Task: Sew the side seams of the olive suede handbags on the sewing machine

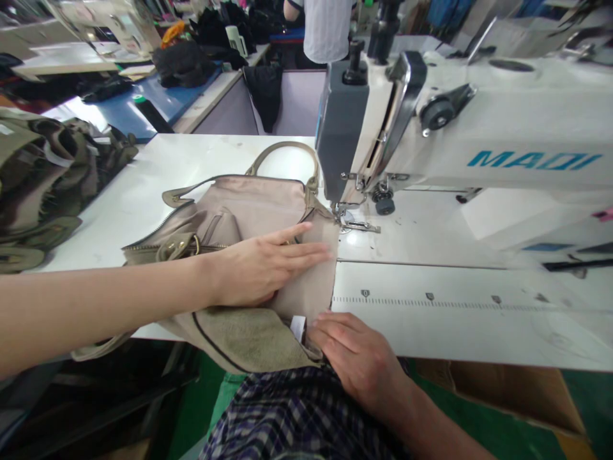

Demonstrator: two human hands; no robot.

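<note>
The white worktop (pixel 460 332) spans the middle, a printed ruler scale (pixel 431 301) running along the right of its near edge. Below that edge show a green floor (pixel 194 399) and, to the right, a cardboard box (pixel 517 393). Beyond the far edge stand a pale partition (pixel 304 96) with a black cloth (pixel 268 96) hung over it, and a person in a white top (pixel 328 29). A blue surface (pixel 184 102) lies past the far left corner, a dark cone with a green cap (pixel 152 115) near it.

Along the left edge are heaped olive bag pieces (pixel 52 166). The sewing machine (pixel 431 121) blocks much of the far right of the worktop.

The olive bag (pixel 244 335) sits left of the needle, overhanging the near edge, its beige lining (pixel 261 198) spread beside the presser foot (pixel 342 214). The left hand (pixel 265 265) lies flat on the lining, fingers extended, its forearm hiding part of the bag. The right hand (pixel 361 351) touches the lining by the near edge; whether it pinches cannot be told.
</note>
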